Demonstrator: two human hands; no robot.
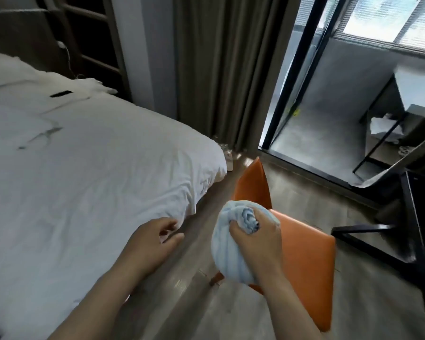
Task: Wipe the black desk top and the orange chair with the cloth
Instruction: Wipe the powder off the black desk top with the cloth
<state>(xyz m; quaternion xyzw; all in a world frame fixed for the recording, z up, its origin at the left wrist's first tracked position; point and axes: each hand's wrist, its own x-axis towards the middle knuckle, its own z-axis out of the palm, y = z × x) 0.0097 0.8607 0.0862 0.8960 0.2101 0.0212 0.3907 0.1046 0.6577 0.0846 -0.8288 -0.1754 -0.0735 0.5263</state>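
Observation:
My right hand (260, 238) grips a bunched light-blue cloth (227, 256) above the near left part of the orange chair (307, 261). The chair stands on the wooden floor with its backrest (253, 185) pointing away from me. My left hand (155, 239) hovers with relaxed fingers between the bed's edge and the chair, holding nothing. Of the black desk I see only its dark frame and legs (407, 224) at the right edge; its top is out of sight.
A bed with a rumpled white sheet (84, 168) fills the left side. Brown curtains (221, 69) hang behind the chair. A black-framed glass door (287, 77) leads to a grey-floored area with a black rack (378, 133). Wooden floor (182, 290) lies between bed and chair.

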